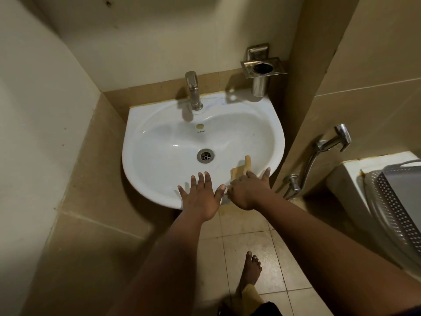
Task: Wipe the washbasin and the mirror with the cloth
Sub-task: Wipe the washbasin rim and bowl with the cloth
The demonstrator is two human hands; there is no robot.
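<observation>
A white washbasin [159, 137] hangs in the corner, with a steel drain [205, 156] at its middle and a chrome tap [193, 90] at the back. My left hand [200, 196] lies flat with spread fingers on the front rim. My right hand [247, 189] presses a yellow cloth [242, 168] against the basin's near right side; part of the cloth sticks out past the fingers. The mirror is not in view.
A steel tumbler holder [262, 70] is fixed to the wall above the basin's right back corner. A hand spray [335, 140] with hose hangs on the right wall. A grey perforated basket [396, 201] rests on a white unit at far right. My bare foot [249, 272] stands on the tiled floor.
</observation>
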